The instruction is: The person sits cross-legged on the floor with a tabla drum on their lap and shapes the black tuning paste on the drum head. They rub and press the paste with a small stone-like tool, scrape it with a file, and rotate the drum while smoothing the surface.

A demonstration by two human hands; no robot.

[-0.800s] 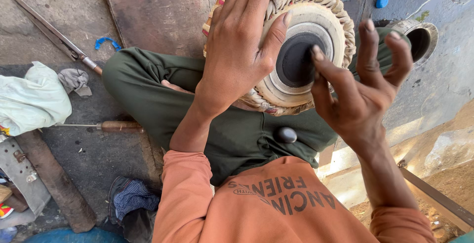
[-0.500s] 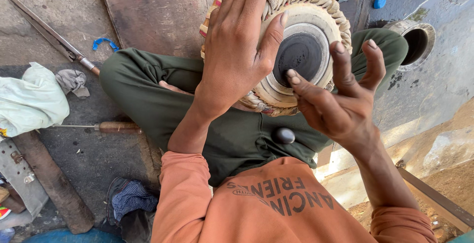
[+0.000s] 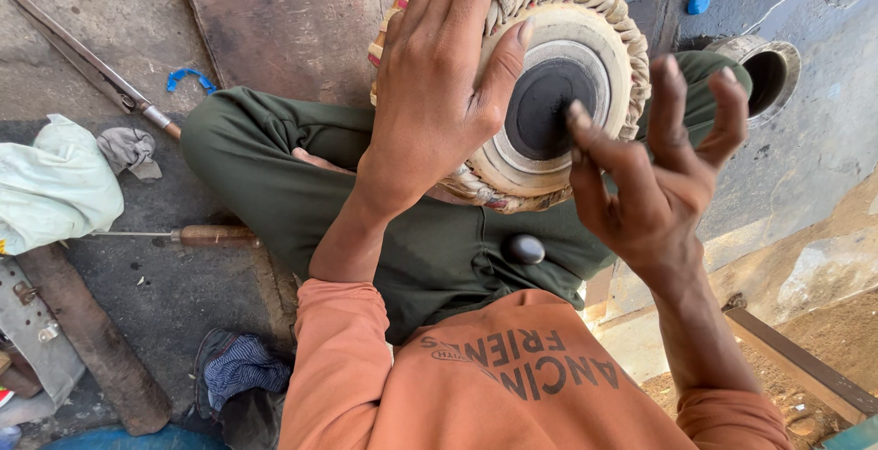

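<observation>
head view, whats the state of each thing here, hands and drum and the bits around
left hand: gripping the drum rim, thumb on the skin
right hand: open, fingers spread, raised in front of the drum
drum: tilted on the lap, black centre patch facing up
dark round stone: loose on the lap
wooden-handled tool: lying flat on the floor
pale cloth: crumpled

The person wears an orange long-sleeved shirt (image 3: 512, 386) with dark block lettering printed across the chest. Both sleeves are pushed up: the left sleeve (image 3: 338, 340) ends just below the elbow, the right sleeve (image 3: 722, 418) bunches in soft folds. Below the shirt are dark olive-green trousers (image 3: 402, 240), plain and creased over the crossed legs. The left hand (image 3: 439, 93) and right hand (image 3: 658, 176) are bare, without rings or gloves.
</observation>
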